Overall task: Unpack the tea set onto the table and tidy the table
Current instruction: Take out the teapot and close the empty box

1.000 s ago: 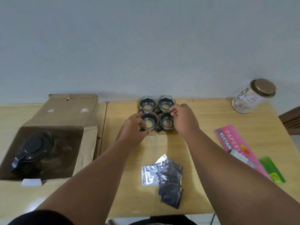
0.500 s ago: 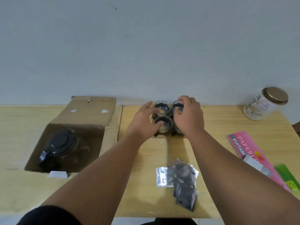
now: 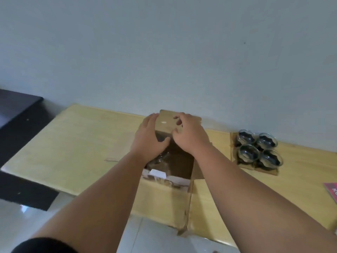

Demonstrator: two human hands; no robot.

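An open cardboard box (image 3: 169, 198) stands at the table's near edge, its far flap (image 3: 165, 123) raised. Both hands are over its opening. My left hand (image 3: 148, 138) reaches in with fairly straight fingers, thumb spread. My right hand (image 3: 190, 136) hovers beside it, fingers loosely curled over the flap, gripping nothing that I can see. Under my left wrist a sliver of the glass teapot (image 3: 159, 159) shows inside the box; the rest is hidden. Several glass cups (image 3: 258, 148) sit grouped on a cardboard tray (image 3: 264, 171) to the right, apart from both hands.
The yellow wooden table (image 3: 82, 143) runs along a pale wall. A pink booklet (image 3: 332, 193) peeks in at the right edge. Dark furniture (image 3: 16, 114) stands to the left of the table, with pale floor below.
Both hands have let go of the glass cups and moved left to the cardboard box. The view has swung left, so the cups now lie at the right.
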